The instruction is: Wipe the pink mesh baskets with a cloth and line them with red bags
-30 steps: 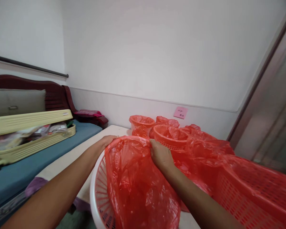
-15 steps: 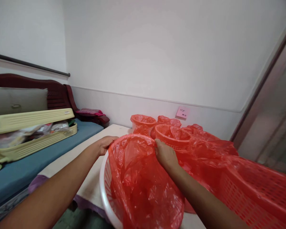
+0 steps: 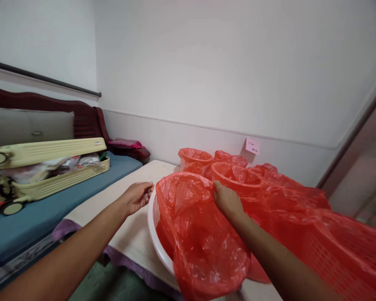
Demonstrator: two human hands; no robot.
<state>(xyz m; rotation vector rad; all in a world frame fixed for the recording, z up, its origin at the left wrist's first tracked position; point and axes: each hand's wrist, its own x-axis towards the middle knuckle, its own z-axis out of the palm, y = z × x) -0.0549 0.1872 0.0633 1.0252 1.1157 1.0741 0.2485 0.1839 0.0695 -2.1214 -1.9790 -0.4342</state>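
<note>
In front of me is a white plastic basket (image 3: 160, 246) with openwork sides. A thin red plastic bag (image 3: 203, 234) lines it and is folded over its far and right rim; on the left the white rim is bare. My right hand (image 3: 227, 200) grips the bag's edge at the far right rim, thumb on top. Just outside the far left rim, my left hand (image 3: 138, 198) hovers with loosely curled, slightly parted fingers and no bag visible in them.
Several baskets lined with red bags, including a round basket (image 3: 196, 155) and a large basket (image 3: 341, 255), crowd the back and right of the cream-covered surface (image 3: 128, 225). An open yellow suitcase (image 3: 62, 179) lies on the blue bed (image 3: 122, 166). A pink note (image 3: 252, 146) is on the wall.
My left hand has come off the rim and bag, moving slightly outward. My right hand keeps its grip on the bag. The whole view has shifted, so things appear further right.
</note>
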